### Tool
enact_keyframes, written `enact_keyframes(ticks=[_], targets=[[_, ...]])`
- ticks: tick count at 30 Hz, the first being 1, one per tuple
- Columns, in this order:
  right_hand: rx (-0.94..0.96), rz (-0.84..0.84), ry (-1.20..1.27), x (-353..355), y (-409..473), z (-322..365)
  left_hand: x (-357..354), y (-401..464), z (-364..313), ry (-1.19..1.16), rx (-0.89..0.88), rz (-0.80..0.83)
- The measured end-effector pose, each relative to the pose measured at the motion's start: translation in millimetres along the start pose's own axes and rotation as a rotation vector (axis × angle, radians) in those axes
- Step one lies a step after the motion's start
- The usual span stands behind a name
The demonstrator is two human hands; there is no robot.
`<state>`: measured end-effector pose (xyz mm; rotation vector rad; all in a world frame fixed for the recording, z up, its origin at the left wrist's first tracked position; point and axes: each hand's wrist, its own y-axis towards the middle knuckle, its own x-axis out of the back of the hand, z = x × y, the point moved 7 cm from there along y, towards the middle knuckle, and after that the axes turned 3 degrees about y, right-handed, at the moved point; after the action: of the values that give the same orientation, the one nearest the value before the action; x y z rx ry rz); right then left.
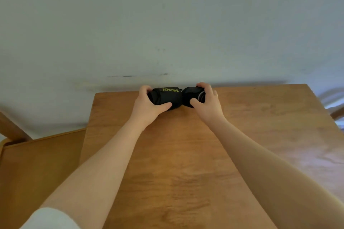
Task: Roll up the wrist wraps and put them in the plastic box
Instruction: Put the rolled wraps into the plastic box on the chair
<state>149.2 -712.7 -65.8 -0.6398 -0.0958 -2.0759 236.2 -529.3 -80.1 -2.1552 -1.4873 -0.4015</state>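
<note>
While each hand grips one, two black rolled wraps (167, 96), wooden table (186, 154)

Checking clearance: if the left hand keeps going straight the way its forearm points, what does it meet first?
The left hand already grips a rolled black wrap at the table's far edge. Past that, probably the pale wall; the gap to it is unclear.

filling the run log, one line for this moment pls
left hand: grips lettered wrap roll | right hand: grips second roll | wooden table, far edge | box: unseen
</note>
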Motion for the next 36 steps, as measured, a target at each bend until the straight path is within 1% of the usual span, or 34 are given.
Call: enact_keyframes(ticks=[5,8,11,14,17,19,23,25,28,33,36], targets=[[-0.013,-0.149,0.068,110.8,-25.1,-45.5,-82.3,-49.2,-78.1,0.026,-0.195,0.042],[0.0,-0.196,0.055,190.9,-48.9,-75.6,-141.5,-90.7,-127.2,0.056,-0.302,0.085],[0.019,-0.213,0.014,274.5,-76.2,-111.9,-205.9,-137.9,-174.6,0.019,-0.378,0.081],[0.006,-0.248,-0.013,360.3,-104.6,-156.8,-281.7,-184.0,-216.8,0.009,-0.425,0.09],[-0.024,-0.314,0.008,446.2,-126.1,-202.4,-362.7,-219.4,-253.5,0.004,-0.445,0.143],[-0.067,-0.361,0.036,497.6,-135.4,-236.1,-415.1,-236.0,-273.9,0.016,-0.45,0.183],[-0.138,-0.484,0.024,586.0,-135.9,-308.5,-520.2,-249.7,-312.5,0.082,-0.516,0.25],[-0.175,-0.526,0.003,621.3,-125.8,-347.6,-574.3,-247.2,-323.5,0.127,-0.539,0.272],[-0.24,-0.525,-0.045,662.0,-98.5,-410.7,-660.2,-236.4,-326.8,0.199,-0.551,0.328],[-0.291,-0.389,-0.196,696.8,-33.9,-502.3,-788.8,-204.7,-299.7,0.414,-0.477,0.487],[-0.312,-0.28,-0.263,696.5,0.2,-552.8,-838.5,-182.2,-277.5,0.484,-0.389,0.478]])
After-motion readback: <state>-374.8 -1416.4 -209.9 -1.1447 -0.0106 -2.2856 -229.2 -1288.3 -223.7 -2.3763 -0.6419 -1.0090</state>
